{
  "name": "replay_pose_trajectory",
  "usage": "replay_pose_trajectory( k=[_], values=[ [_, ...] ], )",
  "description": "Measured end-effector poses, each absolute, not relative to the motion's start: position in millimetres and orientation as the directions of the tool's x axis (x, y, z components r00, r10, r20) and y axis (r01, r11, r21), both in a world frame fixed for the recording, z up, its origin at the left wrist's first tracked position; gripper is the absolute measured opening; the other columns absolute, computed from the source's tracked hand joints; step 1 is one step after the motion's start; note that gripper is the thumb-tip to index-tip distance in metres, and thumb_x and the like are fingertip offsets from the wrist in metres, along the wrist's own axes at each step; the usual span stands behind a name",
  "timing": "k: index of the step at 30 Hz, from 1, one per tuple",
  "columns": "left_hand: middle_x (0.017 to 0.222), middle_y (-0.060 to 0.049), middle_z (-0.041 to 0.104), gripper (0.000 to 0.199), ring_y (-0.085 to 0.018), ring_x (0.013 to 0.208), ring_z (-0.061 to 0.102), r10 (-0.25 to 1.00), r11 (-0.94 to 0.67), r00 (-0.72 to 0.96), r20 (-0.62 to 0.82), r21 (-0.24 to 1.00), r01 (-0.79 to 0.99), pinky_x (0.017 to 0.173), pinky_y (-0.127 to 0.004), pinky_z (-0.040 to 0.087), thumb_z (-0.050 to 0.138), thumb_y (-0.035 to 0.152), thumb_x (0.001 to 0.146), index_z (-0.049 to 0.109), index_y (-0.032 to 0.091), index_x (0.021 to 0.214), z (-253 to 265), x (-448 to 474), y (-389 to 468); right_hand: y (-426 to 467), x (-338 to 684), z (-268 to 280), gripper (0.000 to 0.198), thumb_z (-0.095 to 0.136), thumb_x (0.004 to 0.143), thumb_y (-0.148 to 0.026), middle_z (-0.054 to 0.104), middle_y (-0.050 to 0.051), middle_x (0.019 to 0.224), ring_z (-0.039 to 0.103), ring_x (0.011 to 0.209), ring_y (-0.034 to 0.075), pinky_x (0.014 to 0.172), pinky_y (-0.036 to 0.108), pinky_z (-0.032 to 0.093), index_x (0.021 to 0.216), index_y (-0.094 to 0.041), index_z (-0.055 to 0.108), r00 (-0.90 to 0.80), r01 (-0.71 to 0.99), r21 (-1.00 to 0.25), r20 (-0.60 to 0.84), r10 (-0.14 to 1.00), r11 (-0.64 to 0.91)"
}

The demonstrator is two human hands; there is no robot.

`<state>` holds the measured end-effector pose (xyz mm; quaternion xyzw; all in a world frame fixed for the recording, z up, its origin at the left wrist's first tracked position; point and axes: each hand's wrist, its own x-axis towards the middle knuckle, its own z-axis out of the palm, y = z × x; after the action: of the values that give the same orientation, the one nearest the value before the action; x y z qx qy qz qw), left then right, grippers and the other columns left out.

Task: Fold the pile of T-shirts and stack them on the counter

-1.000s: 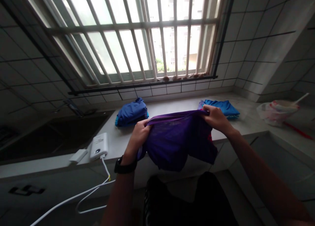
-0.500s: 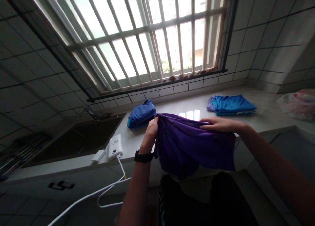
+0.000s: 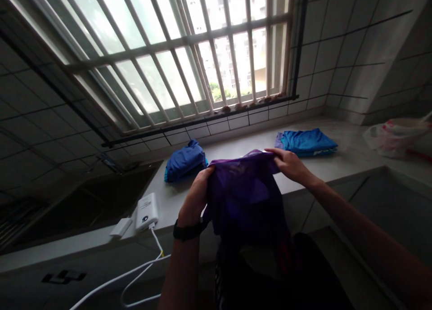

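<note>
A purple garment (image 3: 246,193) hangs between my two hands in front of the counter edge, its lower part falling into shadow over my dark clothing. My left hand (image 3: 196,190), with a black band on the wrist, grips its upper left corner. At the upper right corner, the fingers of my right hand (image 3: 286,163) pinch the cloth. Its exact kind cannot be made out. Behind my left hand lies a folded blue garment bundle (image 3: 185,160). A flat folded stack of bright blue clothes (image 3: 305,141) rests beyond my right hand.
A white power bank (image 3: 147,212) with a white cable (image 3: 118,274) sits by the counter's front edge, beside a small white block (image 3: 120,227). To the left is a dark sink (image 3: 101,202). A plastic bag (image 3: 391,137) stands far right. Behind is a barred window (image 3: 189,40).
My right hand has moved from lying along the purple cloth to pinching its top edge. The cloth now hangs straighter and narrower between my hands. The view has shifted slightly right.
</note>
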<state>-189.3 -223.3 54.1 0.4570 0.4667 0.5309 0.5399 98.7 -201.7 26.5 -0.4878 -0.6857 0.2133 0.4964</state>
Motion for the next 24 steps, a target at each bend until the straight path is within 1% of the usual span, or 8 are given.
replay_pose_trajectory(
  k=[3,5,8,11,16,19,21,24],
  values=[
    [0.094,-0.003,0.075,0.042,-0.02,0.091,0.069,0.999,0.027,0.043,-0.016,0.967,-0.253,0.081,-0.029,0.056,0.077,0.05,0.074,0.07,0.018,0.1,56,-171,-234,-228,71,20,0.067,0.077,0.076,-0.039,0.059,0.015,0.145,0.05,0.137,0.036,0.116,0.055,0.04,0.138,-0.02,0.061,-0.083,0.451,-0.722,0.551,0.83,0.524],
    [0.104,-0.006,0.076,0.048,-0.025,0.107,0.069,0.991,0.049,0.13,-0.01,0.954,-0.296,0.091,-0.035,0.057,0.072,0.056,0.079,0.069,0.019,0.11,57,-155,-244,-254,48,16,0.078,0.081,0.075,-0.044,0.059,0.015,0.143,0.056,0.13,0.035,0.109,0.052,0.048,0.145,-0.023,0.054,-0.237,0.335,-0.764,0.498,0.834,0.552],
    [0.124,-0.005,0.072,0.048,-0.026,0.127,0.061,0.961,0.024,0.268,0.068,0.945,-0.327,0.104,-0.037,0.052,0.066,0.054,0.083,0.066,0.024,0.121,60,-138,-254,-275,19,9,0.072,0.081,0.076,-0.048,0.069,0.011,0.126,0.066,0.111,0.03,0.093,0.045,0.058,0.139,-0.024,0.057,-0.293,0.123,-0.895,0.38,0.878,0.428],
    [0.135,-0.005,0.067,0.043,-0.026,0.135,0.055,0.921,-0.143,0.323,0.218,0.96,-0.241,0.11,-0.036,0.047,0.069,0.045,0.08,0.069,0.026,0.119,62,-143,-249,-268,13,4,0.043,0.076,0.08,-0.048,0.075,0.007,0.103,0.069,0.093,0.025,0.081,0.04,0.059,0.113,-0.021,0.07,-0.165,-0.049,-0.96,0.281,0.945,0.277],
    [0.123,-0.011,0.069,0.049,-0.028,0.119,0.063,0.863,-0.502,0.027,0.504,0.853,0.138,0.098,-0.042,0.054,0.081,0.047,0.073,0.07,0.022,0.112,48,-172,-221,-242,39,15,0.033,0.08,0.079,-0.046,0.076,0.005,0.094,0.071,0.082,0.019,0.078,0.033,0.058,0.098,-0.02,0.074,-0.2,-0.358,-0.933,0.106,0.974,0.028],
    [0.112,-0.011,0.073,0.074,-0.026,0.101,0.07,0.863,-0.401,0.413,0.29,0.891,0.212,0.082,-0.037,0.059,0.096,0.038,0.05,0.068,0.02,0.116,25,-172,-212,-231,51,31,0.031,0.082,0.078,-0.046,0.077,0.005,0.089,0.071,0.078,0.018,0.074,0.03,0.059,0.094,-0.02,0.074,-0.248,-0.431,-0.902,0.106,0.963,-0.011],
    [0.084,-0.005,0.074,0.051,-0.018,0.067,0.07,0.815,-0.274,0.572,0.092,0.931,0.24,0.059,-0.028,0.057,0.091,0.042,0.06,0.071,0.017,0.1,12,-169,-206,-222,60,43,0.031,0.084,0.076,-0.045,0.076,0.005,0.086,0.071,0.075,0.017,0.073,0.03,0.06,0.09,-0.02,0.074,-0.304,-0.383,-0.924,0.141,0.942,0.015],
    [0.049,0.006,0.055,0.033,-0.008,0.031,0.045,0.948,-0.202,0.28,0.147,0.963,0.179,0.032,-0.019,0.034,0.072,0.05,0.081,0.065,0.018,0.082,15,-176,-188,-200,83,65,0.03,0.084,0.075,-0.043,0.077,0.005,0.086,0.071,0.076,0.018,0.077,0.033,0.061,0.091,-0.018,0.076,-0.369,-0.177,-0.973,0.204,0.907,0.147]
  ],
)
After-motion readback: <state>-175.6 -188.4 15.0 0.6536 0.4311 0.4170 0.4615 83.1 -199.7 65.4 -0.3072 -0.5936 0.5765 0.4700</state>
